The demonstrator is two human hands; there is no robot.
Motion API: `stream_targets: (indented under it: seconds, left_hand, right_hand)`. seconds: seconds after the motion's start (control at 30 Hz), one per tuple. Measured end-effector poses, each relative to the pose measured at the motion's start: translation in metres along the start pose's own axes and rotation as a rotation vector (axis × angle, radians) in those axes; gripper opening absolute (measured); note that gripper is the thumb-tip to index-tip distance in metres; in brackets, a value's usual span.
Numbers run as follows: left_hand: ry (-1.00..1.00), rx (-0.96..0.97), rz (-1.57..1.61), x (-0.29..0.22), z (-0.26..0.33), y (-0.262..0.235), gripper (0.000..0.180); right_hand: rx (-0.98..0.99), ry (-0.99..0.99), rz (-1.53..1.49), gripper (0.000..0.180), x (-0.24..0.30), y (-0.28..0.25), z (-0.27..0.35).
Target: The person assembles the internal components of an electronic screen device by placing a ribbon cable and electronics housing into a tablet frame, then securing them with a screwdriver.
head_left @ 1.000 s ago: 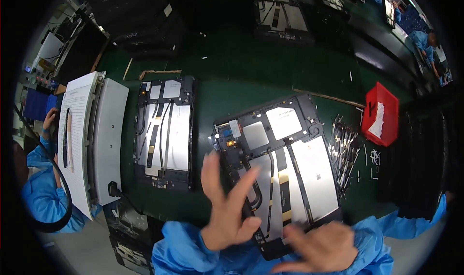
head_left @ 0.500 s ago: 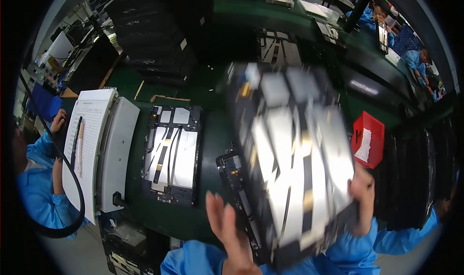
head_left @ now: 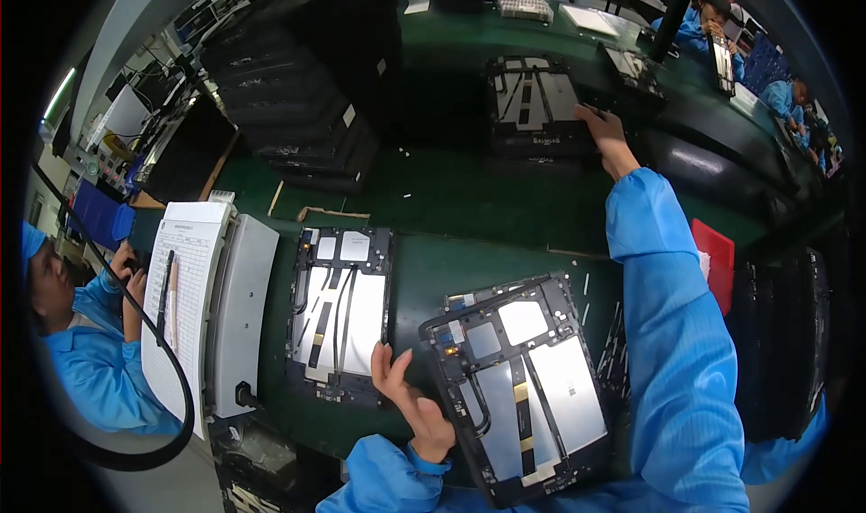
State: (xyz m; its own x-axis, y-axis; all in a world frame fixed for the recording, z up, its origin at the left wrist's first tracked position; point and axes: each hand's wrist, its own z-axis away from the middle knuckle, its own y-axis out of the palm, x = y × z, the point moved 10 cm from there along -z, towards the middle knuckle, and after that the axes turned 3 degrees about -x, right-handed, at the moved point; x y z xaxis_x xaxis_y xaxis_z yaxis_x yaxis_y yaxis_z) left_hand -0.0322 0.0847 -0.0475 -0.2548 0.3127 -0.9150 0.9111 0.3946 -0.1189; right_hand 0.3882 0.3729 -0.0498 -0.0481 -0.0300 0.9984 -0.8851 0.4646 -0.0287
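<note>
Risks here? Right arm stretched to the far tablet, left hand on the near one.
1. The right hand reaches to the far tablet at full stretch; a loose grip there may drop it.
2. The right sleeve passes beside the near tablet, which sits angled; drawing back might knock it.
3. Only the left hand steadies that tablet at its edge, so it may slide on the green mat.

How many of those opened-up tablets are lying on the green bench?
3: one under the left hand near the front, one to its left, one far back by the right hand. Others may be hidden in the dark stacks.
</note>
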Motion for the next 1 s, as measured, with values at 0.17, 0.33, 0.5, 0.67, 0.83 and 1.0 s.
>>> stream_targets:
  seconds: [0.17,0.33,0.5,0.67,0.83,1.0]
  left_hand:
    - [0.044,0.010,-0.010,-0.004,0.000,0.007,0.059]
    - [0.108,0.027,-0.026,-0.015,-0.003,0.013,0.064]
    - [0.083,-0.111,0.093,-0.015,-0.004,-0.016,0.053]
    - [0.095,-0.146,0.119,-0.037,0.012,-0.024,0.043]
    - [0.077,0.004,0.123,-0.049,0.037,-0.038,0.037]
    - [0.010,0.346,0.228,-0.073,0.058,-0.015,0.029]
  right_hand:
    - [-0.210,-0.178,0.523,0.047,-0.001,-0.029,0.006]
    - [-0.058,-0.371,0.720,0.043,0.114,-0.038,0.076]
    - [0.177,-0.360,1.121,0.024,0.150,0.000,0.263]
    - [0.247,0.015,1.452,0.025,0.053,-0.067,0.340]
    - [0.278,0.105,1.235,0.021,0.028,-0.088,0.354]
    - [0.142,0.111,0.945,0.018,0.052,-0.103,0.352]
